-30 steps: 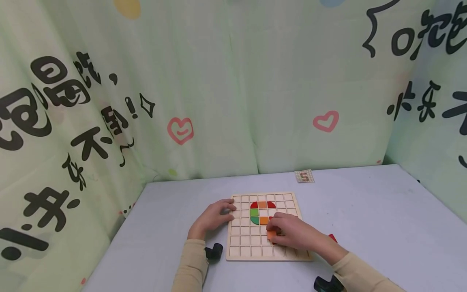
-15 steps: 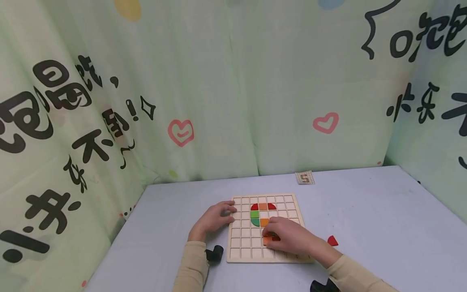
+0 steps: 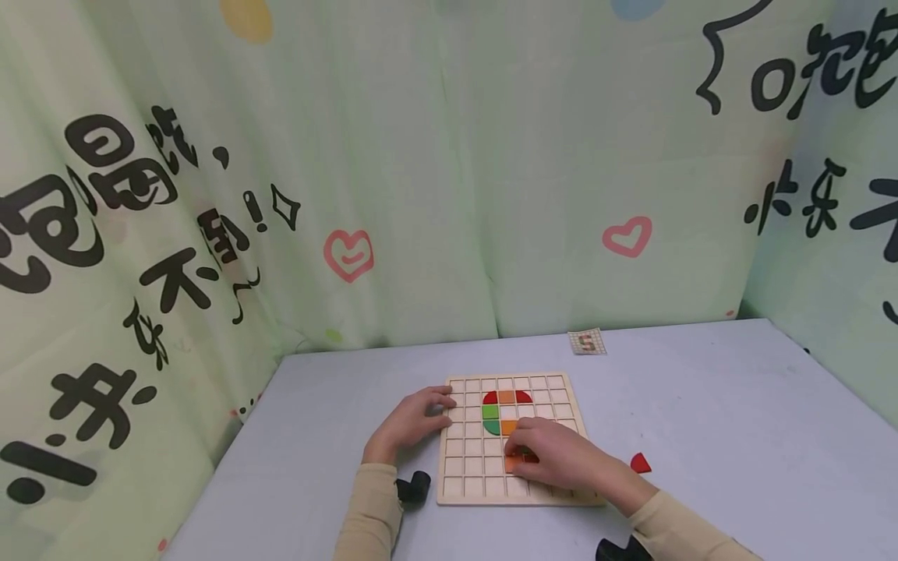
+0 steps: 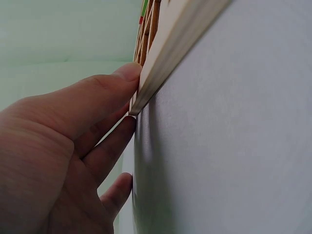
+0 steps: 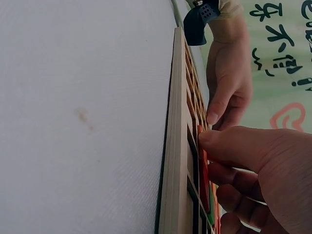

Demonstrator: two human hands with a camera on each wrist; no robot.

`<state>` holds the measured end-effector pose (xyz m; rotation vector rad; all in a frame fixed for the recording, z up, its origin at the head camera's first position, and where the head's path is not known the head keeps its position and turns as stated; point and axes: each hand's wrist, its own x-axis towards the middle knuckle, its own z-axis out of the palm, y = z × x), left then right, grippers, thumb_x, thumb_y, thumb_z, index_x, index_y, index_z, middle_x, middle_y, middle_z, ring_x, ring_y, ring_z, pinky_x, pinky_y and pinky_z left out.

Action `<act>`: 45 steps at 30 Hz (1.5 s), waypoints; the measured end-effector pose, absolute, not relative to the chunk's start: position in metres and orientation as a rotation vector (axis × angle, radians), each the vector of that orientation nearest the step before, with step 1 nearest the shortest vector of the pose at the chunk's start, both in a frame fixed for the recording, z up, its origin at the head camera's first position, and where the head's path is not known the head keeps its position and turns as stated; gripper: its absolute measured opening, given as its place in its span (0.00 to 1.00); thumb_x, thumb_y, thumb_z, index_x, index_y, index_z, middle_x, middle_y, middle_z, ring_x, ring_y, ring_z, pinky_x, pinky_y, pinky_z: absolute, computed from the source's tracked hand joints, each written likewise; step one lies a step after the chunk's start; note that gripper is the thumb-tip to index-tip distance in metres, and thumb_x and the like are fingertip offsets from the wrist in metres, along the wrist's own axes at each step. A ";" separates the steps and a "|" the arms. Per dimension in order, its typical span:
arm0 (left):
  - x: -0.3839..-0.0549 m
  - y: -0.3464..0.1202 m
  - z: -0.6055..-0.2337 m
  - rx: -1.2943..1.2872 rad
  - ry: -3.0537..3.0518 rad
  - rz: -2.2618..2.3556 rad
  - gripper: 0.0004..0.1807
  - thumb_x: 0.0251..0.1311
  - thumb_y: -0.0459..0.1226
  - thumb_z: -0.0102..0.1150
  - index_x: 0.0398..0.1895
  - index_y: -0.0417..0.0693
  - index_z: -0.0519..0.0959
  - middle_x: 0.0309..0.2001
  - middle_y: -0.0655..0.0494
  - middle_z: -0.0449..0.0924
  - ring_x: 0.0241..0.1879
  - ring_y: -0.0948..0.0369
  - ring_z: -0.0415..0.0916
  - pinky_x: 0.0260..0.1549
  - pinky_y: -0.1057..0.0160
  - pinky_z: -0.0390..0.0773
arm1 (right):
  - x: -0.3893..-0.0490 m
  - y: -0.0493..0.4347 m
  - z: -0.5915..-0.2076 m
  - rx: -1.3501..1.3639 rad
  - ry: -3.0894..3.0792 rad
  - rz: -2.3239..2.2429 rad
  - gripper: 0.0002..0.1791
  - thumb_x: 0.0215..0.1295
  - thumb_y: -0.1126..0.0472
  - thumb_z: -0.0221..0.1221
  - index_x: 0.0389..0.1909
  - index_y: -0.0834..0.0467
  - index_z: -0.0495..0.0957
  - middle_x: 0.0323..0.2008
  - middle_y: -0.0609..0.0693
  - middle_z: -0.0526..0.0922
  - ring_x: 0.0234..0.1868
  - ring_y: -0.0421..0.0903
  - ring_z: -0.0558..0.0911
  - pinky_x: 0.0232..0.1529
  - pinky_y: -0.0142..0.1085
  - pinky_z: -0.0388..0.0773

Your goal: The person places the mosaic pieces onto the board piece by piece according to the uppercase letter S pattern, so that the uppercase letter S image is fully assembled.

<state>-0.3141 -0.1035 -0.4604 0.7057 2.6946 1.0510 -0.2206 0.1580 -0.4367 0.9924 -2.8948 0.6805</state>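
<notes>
A wooden grid board (image 3: 473, 489) lies flat on the table with coloured tiles set in its cells. My left hand (image 3: 410, 427) rests at its left edge, thumb touching the rim in the left wrist view and the fingers extended along the side. Over the lower middle cells, my right hand (image 3: 561, 454) pinches an orange square tile (image 3: 512, 465), thumb against it and fingers curled. Partly hidden beneath that hand is a dark red tile (image 3: 531, 459). Farther up the board sit a red rounded tile (image 3: 523, 397), a light green square (image 3: 489, 411) and a green rounded tile (image 3: 491, 427).
A loose red tile (image 3: 640, 463) lies on the table right of the board. Toward the back edge is a small card (image 3: 587, 341) with a pattern on a grid. Printed curtains (image 3: 421, 156) hang behind and beside the white table (image 3: 337, 421).
My right hand has shifted slightly left with the orange tile over the board, then held still. The loose red tile has come out from behind the forearm. My left hand stays at the edge.
</notes>
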 end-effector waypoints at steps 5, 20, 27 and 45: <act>-0.314 -0.104 -0.460 0.717 2.689 1.064 0.14 0.61 0.34 0.63 0.50 0.43 0.82 0.66 0.50 0.70 0.70 0.49 0.61 0.68 0.48 0.61 | -0.221 0.158 -0.438 0.993 -2.883 0.676 0.05 0.60 0.56 0.67 0.36 0.50 0.84 0.34 0.37 0.76 0.34 0.36 0.71 0.38 0.33 0.77; -0.313 -0.104 -0.459 0.726 2.685 1.064 0.14 0.61 0.34 0.63 0.51 0.43 0.82 0.67 0.50 0.70 0.70 0.49 0.61 0.68 0.47 0.61 | -0.219 0.157 -0.438 0.977 -2.866 0.710 0.05 0.58 0.59 0.67 0.35 0.51 0.84 0.33 0.38 0.77 0.35 0.37 0.71 0.39 0.34 0.76; -0.316 -0.103 -0.461 0.724 2.690 1.044 0.15 0.61 0.35 0.63 0.52 0.43 0.81 0.67 0.51 0.69 0.70 0.49 0.61 0.68 0.48 0.61 | -0.219 0.157 -0.439 0.949 -2.884 0.726 0.05 0.58 0.58 0.68 0.35 0.51 0.83 0.33 0.37 0.76 0.36 0.37 0.72 0.41 0.35 0.77; -0.313 -0.104 -0.457 0.722 2.685 1.052 0.14 0.61 0.34 0.63 0.50 0.43 0.82 0.67 0.50 0.70 0.70 0.48 0.61 0.68 0.47 0.61 | -0.218 0.207 -0.411 0.597 -2.954 0.881 0.11 0.60 0.58 0.66 0.43 0.56 0.83 0.37 0.42 0.80 0.39 0.41 0.77 0.42 0.39 0.80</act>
